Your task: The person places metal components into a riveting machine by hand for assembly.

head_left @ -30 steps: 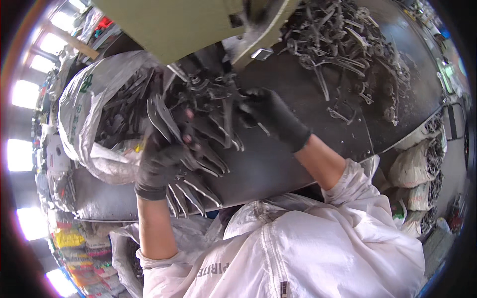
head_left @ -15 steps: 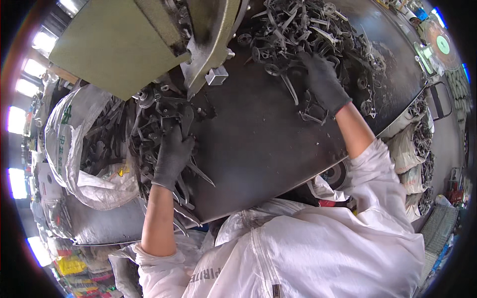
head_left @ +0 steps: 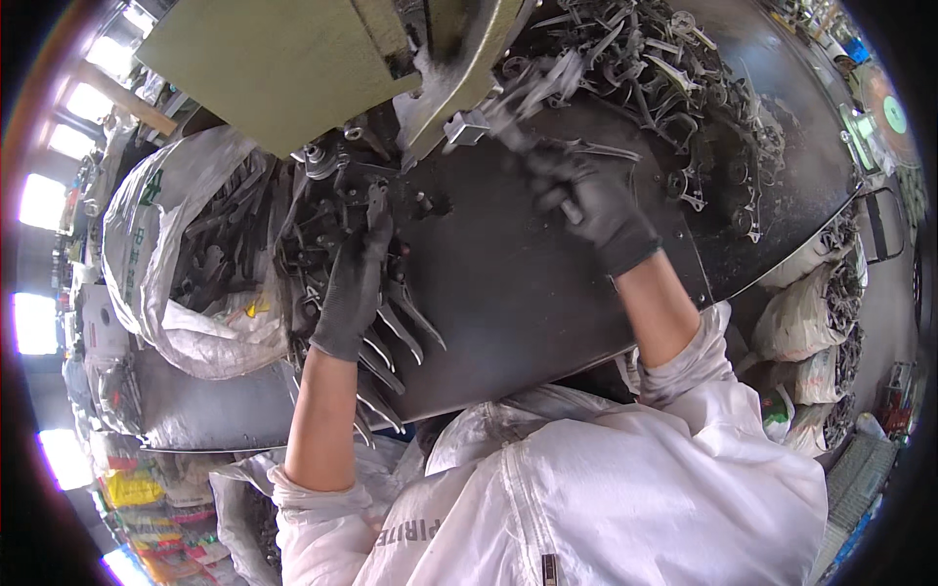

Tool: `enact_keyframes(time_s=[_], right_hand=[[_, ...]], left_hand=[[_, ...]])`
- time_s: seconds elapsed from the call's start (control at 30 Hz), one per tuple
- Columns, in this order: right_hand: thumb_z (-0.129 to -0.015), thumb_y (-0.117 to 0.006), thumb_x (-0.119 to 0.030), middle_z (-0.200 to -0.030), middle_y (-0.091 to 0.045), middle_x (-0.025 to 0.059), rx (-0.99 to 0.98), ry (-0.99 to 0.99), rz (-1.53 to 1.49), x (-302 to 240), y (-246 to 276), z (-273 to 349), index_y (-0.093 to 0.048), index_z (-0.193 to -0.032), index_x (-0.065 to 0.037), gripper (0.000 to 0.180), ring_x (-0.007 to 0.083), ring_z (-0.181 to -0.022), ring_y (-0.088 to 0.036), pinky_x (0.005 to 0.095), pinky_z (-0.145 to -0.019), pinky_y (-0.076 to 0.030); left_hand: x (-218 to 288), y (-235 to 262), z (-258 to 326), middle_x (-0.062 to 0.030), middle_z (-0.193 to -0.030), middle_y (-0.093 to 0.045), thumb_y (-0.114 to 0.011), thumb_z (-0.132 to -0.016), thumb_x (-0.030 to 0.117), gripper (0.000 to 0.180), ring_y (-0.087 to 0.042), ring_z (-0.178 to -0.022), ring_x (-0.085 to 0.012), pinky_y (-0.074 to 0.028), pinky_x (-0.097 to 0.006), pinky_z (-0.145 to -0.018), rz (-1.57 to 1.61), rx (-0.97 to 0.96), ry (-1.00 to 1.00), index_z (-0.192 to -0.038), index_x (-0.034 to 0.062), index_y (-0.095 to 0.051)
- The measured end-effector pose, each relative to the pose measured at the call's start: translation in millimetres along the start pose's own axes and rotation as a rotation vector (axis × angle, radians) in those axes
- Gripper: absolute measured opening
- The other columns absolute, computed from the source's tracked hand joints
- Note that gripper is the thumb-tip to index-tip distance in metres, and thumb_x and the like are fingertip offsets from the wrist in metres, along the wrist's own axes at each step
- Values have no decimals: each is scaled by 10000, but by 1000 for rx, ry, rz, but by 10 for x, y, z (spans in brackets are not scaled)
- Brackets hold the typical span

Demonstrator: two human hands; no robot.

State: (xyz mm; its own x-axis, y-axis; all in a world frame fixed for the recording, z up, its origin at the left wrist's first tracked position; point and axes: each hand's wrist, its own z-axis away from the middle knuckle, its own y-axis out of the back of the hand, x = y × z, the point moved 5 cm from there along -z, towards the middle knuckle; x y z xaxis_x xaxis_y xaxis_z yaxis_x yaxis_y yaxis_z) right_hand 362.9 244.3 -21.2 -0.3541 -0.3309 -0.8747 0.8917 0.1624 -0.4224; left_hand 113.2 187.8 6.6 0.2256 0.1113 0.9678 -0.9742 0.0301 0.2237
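My right hand [head_left: 608, 217], in a dark grey glove, is closed around a long metal lever-like part [head_left: 542, 88]. Motion smears this part as it points up and away beside the olive-green press [head_left: 264, 73]. Near the press's silver block [head_left: 466, 128], the hand hangs over the dark table. My left hand [head_left: 354, 288], gloved alike, reaches into a heap of dark lever-like metal parts [head_left: 415, 317] below the press head. Its fingers blend with the dark pieces, so their grip is hard to make out. Several curved lever ends stick out to the right of that hand.
A larger pile of similar metal parts [head_left: 655, 68] covers the table's far right. At the left stands an open white woven sack [head_left: 132, 259] full of parts. More filled sacks [head_left: 801, 322] stand beyond the right table edge [head_left: 782, 278].
My right hand has come left and out of the far pile toward the press, with a metal lever-like part in it. My left hand stays at the near heap. The view has shifted slightly.
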Motion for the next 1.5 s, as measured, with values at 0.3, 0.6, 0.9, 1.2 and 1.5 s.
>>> enact_keyframes(time_s=[0.3, 0.6, 0.9, 1.2, 1.5], right_hand=[[-829, -563, -48, -811, -592, 44, -365, 46, -1245, -345, -369, -241, -588, -917, 8, 107, 77, -565, -509, 177, -468, -416], [-824, -561, -67, -862, -610, 59, 43, 118, 123, 167, -794, -112, -544, -1053, 19, 244, 70, -648, -527, 203, -573, -436], [-805, -553, -40, -823, -577, 21, -61, 256, 471, 298, -947, -206, -542, -1047, -2, 245, 60, -627, -516, 202, -528, -423], [-870, -520, -74, -866, -550, 54, -33, 28, 223, 431, -765, -207, -505, -1026, 1, 174, 99, -654, -519, 238, -528, -456], [-866, -546, -108, -818, -555, 25, -68, 89, 240, 385, -895, -211, -508, -1018, -8, 186, 74, -604, -507, 205, -503, -439]], left_hand=[[-69, 77, -84, -45, -818, -572, -474, -898, 415, 424, -534, -681, -106, -451, -246, -618, 178, -60, 210, -1052, 28, -551], [-108, 54, -194, -103, -970, -584, -399, -931, 311, 401, -584, -836, -153, -486, -274, -699, -102, -110, -211, -1106, -30, -515], [-366, 57, -423, -170, -991, -600, -454, -830, 54, 252, -586, -878, -298, -453, -383, -797, -864, -163, -667, -1044, -45, -544], [372, 718, -233, -211, -983, -594, -549, -814, 190, 259, -577, -917, -354, -455, -397, -775, -925, 234, -29, -1014, 27, -566], [-768, 2301, -17, -186, -1166, -529, -521, -801, 127, 434, -482, -1111, -310, -379, -389, -920, -1925, 308, -220, -1233, 103, -489]])
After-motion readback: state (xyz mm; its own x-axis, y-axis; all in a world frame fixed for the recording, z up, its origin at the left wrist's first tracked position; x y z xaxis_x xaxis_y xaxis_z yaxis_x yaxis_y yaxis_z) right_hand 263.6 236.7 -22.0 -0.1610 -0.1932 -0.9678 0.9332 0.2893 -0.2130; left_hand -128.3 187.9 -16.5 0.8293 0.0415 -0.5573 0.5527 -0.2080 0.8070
